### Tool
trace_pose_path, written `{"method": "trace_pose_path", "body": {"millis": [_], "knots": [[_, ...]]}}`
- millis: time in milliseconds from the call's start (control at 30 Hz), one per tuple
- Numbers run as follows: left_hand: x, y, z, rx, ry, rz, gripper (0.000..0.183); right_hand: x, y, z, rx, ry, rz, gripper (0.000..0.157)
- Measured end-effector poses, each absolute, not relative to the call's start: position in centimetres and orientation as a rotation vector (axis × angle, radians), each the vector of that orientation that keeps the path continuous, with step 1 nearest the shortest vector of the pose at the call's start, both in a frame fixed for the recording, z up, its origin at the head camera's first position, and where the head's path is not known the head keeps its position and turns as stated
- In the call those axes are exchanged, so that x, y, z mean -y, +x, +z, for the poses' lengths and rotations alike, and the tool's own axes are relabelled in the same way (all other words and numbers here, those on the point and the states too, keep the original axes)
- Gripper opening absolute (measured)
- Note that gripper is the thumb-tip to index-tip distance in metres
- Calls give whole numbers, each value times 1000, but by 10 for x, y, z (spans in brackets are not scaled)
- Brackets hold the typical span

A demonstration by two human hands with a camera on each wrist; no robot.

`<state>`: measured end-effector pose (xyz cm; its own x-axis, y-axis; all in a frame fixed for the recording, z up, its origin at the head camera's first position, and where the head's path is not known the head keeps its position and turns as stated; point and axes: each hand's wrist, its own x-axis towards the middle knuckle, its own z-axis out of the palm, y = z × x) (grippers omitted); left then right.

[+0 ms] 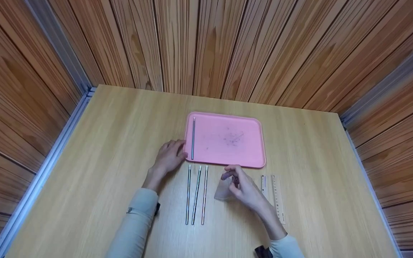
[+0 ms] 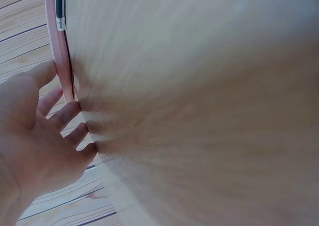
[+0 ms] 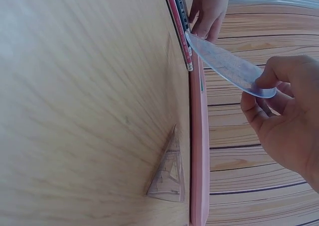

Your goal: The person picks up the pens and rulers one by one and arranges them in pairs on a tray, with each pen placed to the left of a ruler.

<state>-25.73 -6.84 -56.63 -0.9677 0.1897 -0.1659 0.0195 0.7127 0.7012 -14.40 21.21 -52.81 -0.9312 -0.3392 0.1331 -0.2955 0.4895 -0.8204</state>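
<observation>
3 wood-plank walls (image 1: 177, 46) with metal corner posts (image 1: 61, 46) border a light wooden table (image 1: 335, 186)

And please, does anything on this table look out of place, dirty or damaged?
Yes, two small things. Dark smudges mark the pink tray near its middle, so it looks dirty. Also, the middle pencil of the front three slants, its lower end nearer the left pencil.
</observation>
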Motion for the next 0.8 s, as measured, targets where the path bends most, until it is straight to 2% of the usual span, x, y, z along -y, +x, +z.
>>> {"method": "trace_pose_path", "body": {"millis": [600, 800], "knots": [[69, -255, -566, -2707, 179, 1085, 56, -206, -148, -526, -2723, -528, -1599, 49], [70, -257, -566, -2706, 187, 1060, 55, -206, -147, -526, -2660, -406, -1641, 52]]}}
